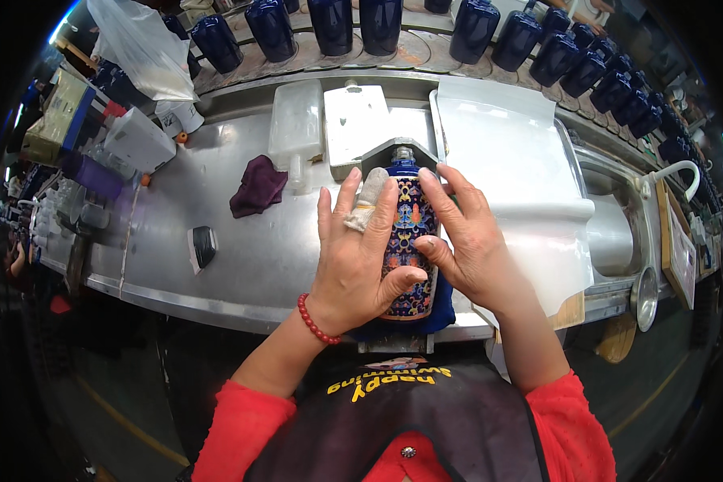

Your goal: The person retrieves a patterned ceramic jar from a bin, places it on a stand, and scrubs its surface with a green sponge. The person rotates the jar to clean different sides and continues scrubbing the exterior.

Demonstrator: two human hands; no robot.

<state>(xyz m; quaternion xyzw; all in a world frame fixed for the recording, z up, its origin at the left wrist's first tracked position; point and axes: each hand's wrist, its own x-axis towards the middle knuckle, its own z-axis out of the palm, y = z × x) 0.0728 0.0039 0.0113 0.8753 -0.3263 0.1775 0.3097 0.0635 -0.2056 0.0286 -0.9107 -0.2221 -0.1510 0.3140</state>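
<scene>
A dark blue bottle (410, 261) with a colourful floral pattern lies in front of me, its neck pointing away. Beneath its near end shows a blue cloth (441, 318). My left hand (349, 277) rests along the bottle's left side with fingers stretched out; one finger wears a pale cloth cover (369, 197) tied with a yellow band. On the right side, my right hand (475, 253) has its fingers spread, with thumb and fingertips at the patterned surface. A grey angled bracket (394, 147) stands around the bottle's neck.
White sheets (498, 145) cover the bench at right, beside a metal basin (614, 217). A purple cloth (259, 186), a clear plastic container (295, 120) and a white box (357, 120) sit to the left. Several blue bottles (332, 24) line the conveyor behind.
</scene>
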